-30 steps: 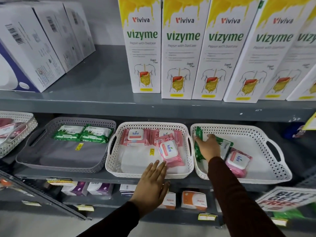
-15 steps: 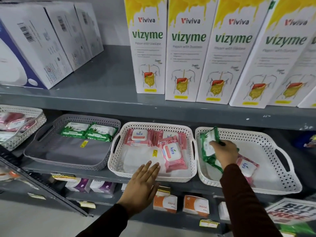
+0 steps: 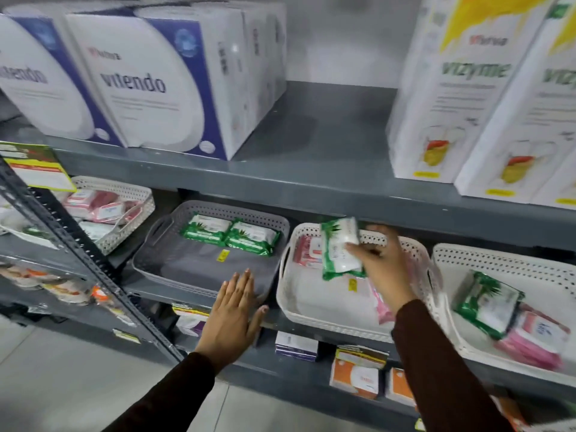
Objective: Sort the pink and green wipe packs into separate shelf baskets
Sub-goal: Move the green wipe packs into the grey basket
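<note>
- Your right hand [image 3: 381,263] clamps a green wipe pack [image 3: 339,247] in the air over the white basket [image 3: 327,322] of pink packs [image 3: 307,252], apparently bound for the grey basket [image 3: 199,275].
- Two green packs [image 3: 230,233] already lie at the back of that grey basket.
- Your left hand [image 3: 232,319], fingers spread and holding nothing, rests at the grey basket's front rim, probably to steady it.

- The one view comes from a head-worn camera, facing a grey shelf edge [image 3: 311,182] and tilted down.
- It stands close: that edge crosses mid-frame, sloping down to the right.
- Above the edge, boxes fill the frame's top; below it, baskets, with a grey basket [image 3: 174,263] just under it.
- The wide lens bends the frame's sides, and the picture is motion-blurred.
- Only this one view is given.
</note>
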### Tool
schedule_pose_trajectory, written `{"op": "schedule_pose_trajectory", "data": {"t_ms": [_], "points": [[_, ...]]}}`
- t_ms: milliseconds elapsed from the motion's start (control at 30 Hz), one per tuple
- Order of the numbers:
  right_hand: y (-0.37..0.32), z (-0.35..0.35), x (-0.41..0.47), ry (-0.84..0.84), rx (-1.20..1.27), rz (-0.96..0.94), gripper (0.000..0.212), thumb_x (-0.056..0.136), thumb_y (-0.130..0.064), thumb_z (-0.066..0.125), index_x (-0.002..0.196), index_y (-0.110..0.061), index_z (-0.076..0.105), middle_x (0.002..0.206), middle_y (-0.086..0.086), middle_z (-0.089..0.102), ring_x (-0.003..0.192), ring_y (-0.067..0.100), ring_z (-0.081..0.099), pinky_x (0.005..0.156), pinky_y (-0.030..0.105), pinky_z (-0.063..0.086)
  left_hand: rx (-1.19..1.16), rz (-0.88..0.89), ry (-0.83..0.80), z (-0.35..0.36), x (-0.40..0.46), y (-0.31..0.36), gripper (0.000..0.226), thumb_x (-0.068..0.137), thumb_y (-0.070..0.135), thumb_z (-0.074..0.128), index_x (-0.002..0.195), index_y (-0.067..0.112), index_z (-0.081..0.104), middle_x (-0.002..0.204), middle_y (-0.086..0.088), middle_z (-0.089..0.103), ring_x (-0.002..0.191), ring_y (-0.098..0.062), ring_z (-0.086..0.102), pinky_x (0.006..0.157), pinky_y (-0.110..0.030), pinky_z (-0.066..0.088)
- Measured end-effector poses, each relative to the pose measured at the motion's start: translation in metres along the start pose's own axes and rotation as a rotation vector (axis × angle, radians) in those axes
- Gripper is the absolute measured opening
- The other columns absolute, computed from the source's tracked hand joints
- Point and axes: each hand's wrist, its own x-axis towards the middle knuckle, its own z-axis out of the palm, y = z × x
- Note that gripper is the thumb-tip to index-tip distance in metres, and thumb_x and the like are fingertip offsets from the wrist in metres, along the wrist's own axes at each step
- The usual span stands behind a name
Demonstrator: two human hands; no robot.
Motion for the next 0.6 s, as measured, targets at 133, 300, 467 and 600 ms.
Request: {"op": "schedule_pose_trajectory", "data": {"t_ms": [133,300,467,600], "points": [[0.014,0.097,0.001,-0.206,-0.215,-0.092,0.048,0.073,-0.007,0.083,0.101,-0.035,0.055,0.094,-0.003,0.068,0.080,0.016,0.067,0.073,0.034,0.056,0.019,-0.017,-0.028,-0.007,-0.006,-0.047,0.066,0.099,0.049,0.032,0.147,0.004,0.035,0.154,-0.011,0.034,0.142,-0.028,0.030,0.117,-0.037,0.011],[0.031,0.187,0.010,-0.325,-0.517,-0.160,0.031,0.076,-0.018,0.077,0.098,-0.028,0.058,0.094,-0.001,0.063,0.081,0.023,0.062,0.075,0.034,0.050,-0.009,0.021,-0.015,-0.017,-0.017,-0.082,0.061,0.100,0.046,0.033,0.144,0.005,0.042,0.151,-0.011,0.040,0.138,-0.028,0.037,0.117,-0.035,0.010],[0.058,0.231,0.024,-0.343,-0.866,-0.246,0.039,0.086,-0.005,0.063,0.121,-0.019,0.061,0.118,0.017,0.061,0.107,0.037,0.061,0.087,0.038,0.049,-0.024,0.083,0.004,-0.021,-0.023,-0.089,0.060,0.101,0.046,0.031,0.145,0.006,0.040,0.151,-0.010,0.040,0.140,-0.027,0.035,0.117,-0.038,0.012],[0.074,0.240,0.017,-0.282,-1.150,-0.325,0.043,0.084,0.002,0.052,0.122,-0.015,0.061,0.127,0.020,0.051,0.113,0.044,0.057,0.086,0.047,0.055,0.007,0.084,-0.002,-0.017,-0.022,-0.093,0.063,0.101,0.048,0.033,0.149,0.006,0.033,0.154,-0.010,0.034,0.143,-0.029,0.029,0.116,-0.041,0.012]]}}
